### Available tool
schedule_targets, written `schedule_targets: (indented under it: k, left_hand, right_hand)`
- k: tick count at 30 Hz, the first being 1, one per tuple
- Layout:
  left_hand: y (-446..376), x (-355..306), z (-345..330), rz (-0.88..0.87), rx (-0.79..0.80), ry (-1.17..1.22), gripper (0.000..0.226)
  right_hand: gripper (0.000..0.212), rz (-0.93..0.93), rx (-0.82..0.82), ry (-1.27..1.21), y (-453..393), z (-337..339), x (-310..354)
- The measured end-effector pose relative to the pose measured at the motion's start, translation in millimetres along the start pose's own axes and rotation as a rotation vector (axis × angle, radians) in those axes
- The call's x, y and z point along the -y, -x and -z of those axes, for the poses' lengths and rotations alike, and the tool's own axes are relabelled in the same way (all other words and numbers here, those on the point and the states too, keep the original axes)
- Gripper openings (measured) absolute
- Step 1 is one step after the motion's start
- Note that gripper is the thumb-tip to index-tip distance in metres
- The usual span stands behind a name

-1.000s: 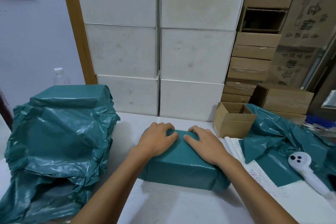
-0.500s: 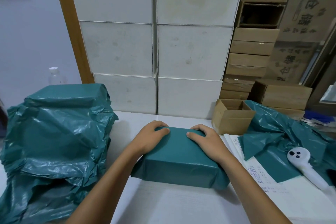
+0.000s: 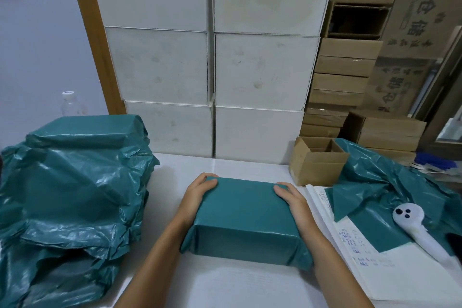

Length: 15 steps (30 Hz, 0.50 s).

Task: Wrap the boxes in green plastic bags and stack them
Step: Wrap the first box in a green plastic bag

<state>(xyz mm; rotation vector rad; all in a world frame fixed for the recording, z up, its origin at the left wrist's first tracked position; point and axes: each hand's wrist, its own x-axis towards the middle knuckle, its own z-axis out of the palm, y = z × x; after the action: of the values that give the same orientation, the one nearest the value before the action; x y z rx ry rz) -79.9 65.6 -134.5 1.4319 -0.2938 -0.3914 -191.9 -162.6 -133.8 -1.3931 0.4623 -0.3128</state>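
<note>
two bare forearms, left hand [image 3: 198,195], right hand [image 3: 291,199], no sleeves, no jewellery

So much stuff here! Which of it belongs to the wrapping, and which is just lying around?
Part of the job: wrapped box, left hand, right hand, pile of wrapped boxes, loose green bags.

Lying about: white handheld device, notebook, open cardboard box, bottle.

Small packing or stockroom space, not a home. White table [image 3: 225,285] is the landmark: behind it a wall of stacked white cartons [image 3: 210,67], to their right stacked brown cardboard boxes [image 3: 342,77] with printed characters. On the table's left a heap of green plastic bags [image 3: 72,195]; on its right an open small cardboard box [image 3: 316,162], a handwritten ledger [image 3: 375,257], a white handheld scanner [image 3: 415,225].
</note>
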Motion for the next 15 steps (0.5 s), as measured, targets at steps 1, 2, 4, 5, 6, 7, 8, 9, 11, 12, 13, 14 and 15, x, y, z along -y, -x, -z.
schedule_targets:
  k: [1,2,4,5,6,7,8,9,11,12,13,14,15]
  left_hand:
    - [0.1,2.2,-1.2,-0.002,-0.005,0.023,0.015]
    - [0.5,3.7,-2.0,-0.005,-0.006,0.048,0.019]
    - [-0.1,5.3,-2.0,-0.011,-0.011,0.091,0.028]
    - [-0.6,6.1,-1.6,-0.014,-0.013,0.111,0.029]
    - [-0.8,7.3,-1.5,-0.016,-0.012,0.131,0.03]
    - [-1.4,8.9,-1.3,-0.018,-0.011,0.146,0.029]
    - [-2.1,10.6,-1.6,-0.014,-0.011,0.163,0.028]
    - [-3.0,12.1,-2.0,-0.009,-0.011,0.184,0.025]
    - [-3.1,12.7,-3.5,0.005,-0.008,0.219,0.018]
    - [-3.2,12.3,-4.1,0.009,-0.002,0.229,0.017]
    - [-3.6,12.2,-4.1,0.013,0.002,0.238,0.021]
    - [-4.0,11.8,-3.8,0.021,0.005,0.248,0.026]
    - [-4.5,11.6,-3.1,0.023,0.011,0.254,0.029]
  right_hand:
    - [0.011,-0.005,-0.001,-0.035,-0.4,-0.8,-1.8]
    - [0.011,-0.01,-0.001,-0.068,-0.3,-1.7,-2.9]
    - [0.013,-0.017,0.012,-0.133,-2.3,-2.1,-5.2]
    - [0.013,-0.021,0.024,-0.168,-2.8,-2.4,-5.8]
    - [0.013,-0.023,0.036,-0.197,-3.2,-2.4,-6.6]
    - [0.013,-0.022,0.045,-0.218,-3.6,-2.6,-7.7]
    - [0.013,-0.022,0.05,-0.233,-3.7,-2.8,-8.7]
    - [0.013,-0.024,0.051,-0.249,-3.1,-3.6,-8.9]
    - [0.012,-0.036,0.06,-0.287,-2.1,-4.7,-9.2]
    - [0.012,-0.042,0.073,-0.304,-1.4,-5.6,-8.5]
    - [0.011,-0.049,0.089,-0.319,-0.6,-6.8,-7.6]
    - [0.011,-0.054,0.101,-0.33,0.0,-7.4,-7.0]
    - [0.011,-0.056,0.11,-0.339,0.3,-7.9,-6.6]
